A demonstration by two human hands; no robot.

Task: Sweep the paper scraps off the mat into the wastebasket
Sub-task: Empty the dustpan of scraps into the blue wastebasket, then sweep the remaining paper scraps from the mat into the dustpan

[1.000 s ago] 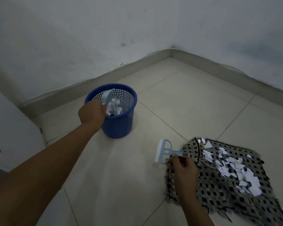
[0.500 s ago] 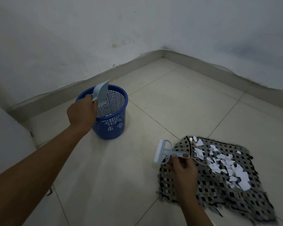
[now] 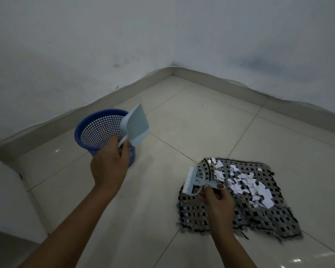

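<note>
My left hand [image 3: 109, 167] is curled round the handle of the small pale-blue plastic dustpan [image 3: 136, 126], which I hold tipped up in the air in front of the round blue mesh plastic wastebasket [image 3: 99, 130]; I can see no paper in the pan. My right hand [image 3: 217, 198] grips the handle of the pale-blue hand brush with white bristles [image 3: 196, 181], hovering at the near-left edge of the black-and-grey checked woven mat [image 3: 246, 215]. The torn white paper scraps [image 3: 246, 183] lie in a loose band on the mat's far half, running from its far-left corner toward the right edge (so just right of the brush, well apart from the pan). I judge the brush hand is nearer; the pan has to cross rightward from the basket and meet the band's left end
</note>
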